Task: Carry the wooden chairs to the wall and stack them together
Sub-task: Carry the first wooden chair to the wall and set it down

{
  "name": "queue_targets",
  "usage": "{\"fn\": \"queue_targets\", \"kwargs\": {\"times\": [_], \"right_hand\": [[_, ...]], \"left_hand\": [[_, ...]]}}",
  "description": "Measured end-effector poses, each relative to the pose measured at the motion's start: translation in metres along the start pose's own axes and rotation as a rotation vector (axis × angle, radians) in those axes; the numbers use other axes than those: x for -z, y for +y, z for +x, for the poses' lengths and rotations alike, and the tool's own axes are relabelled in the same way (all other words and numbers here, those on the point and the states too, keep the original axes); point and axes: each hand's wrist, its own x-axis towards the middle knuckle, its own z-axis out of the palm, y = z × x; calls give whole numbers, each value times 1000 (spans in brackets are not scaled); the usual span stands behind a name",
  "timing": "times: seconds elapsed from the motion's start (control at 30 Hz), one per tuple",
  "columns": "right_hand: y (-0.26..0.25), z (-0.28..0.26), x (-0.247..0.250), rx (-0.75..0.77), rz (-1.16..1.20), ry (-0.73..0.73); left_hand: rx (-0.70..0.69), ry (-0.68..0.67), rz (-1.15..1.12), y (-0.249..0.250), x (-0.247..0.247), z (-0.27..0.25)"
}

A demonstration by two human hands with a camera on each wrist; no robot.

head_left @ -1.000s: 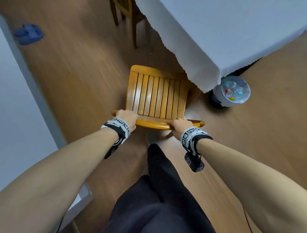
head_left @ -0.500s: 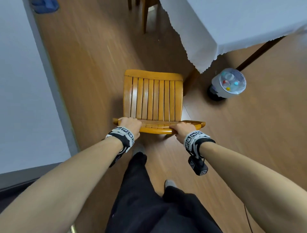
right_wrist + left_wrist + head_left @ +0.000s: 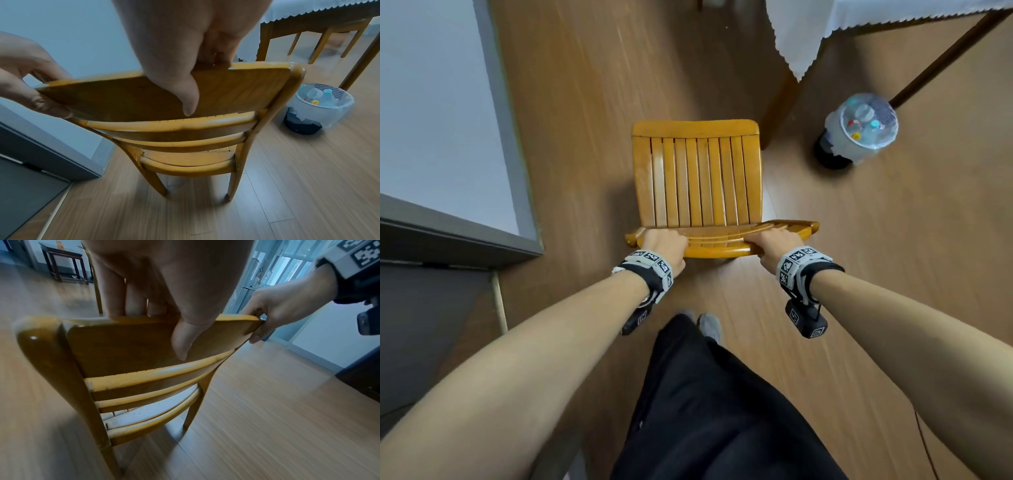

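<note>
A honey-coloured wooden chair with a slatted seat stands in front of me, its back toward me. My left hand grips the left part of the top rail, fingers over the front and thumb on the back. My right hand grips the right part of the same rail the same way. Both wrist views show the chair's rear legs close to the floor; I cannot tell whether they touch it.
A white wall with a grey skirting runs along the left, and a dark doorway lies at the lower left. A table with a white cloth stands at the upper right, with a lined waste bin beside its leg. Another chair's legs show under the table.
The chair has come away from the table, toward me and leftward, along the wall. Both hands keep their grip on the top rail. The dark doorway has come into view.
</note>
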Motion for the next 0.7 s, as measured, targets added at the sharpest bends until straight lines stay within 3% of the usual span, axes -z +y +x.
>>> {"fn": "queue_targets", "kwargs": {"times": [0.3, 0.5, 0.7], "right_hand": [[-18, -4, 9, -65, 45, -159], [-53, 24, 44, -44, 29, -398], [-117, 80, 117, 11, 193, -157]], "left_hand": [[12, 14, -252, -7, -12, -23], [10, -2, -185, -71, 7, -21], [76, 54, -172, -178, 35, 2]]}}
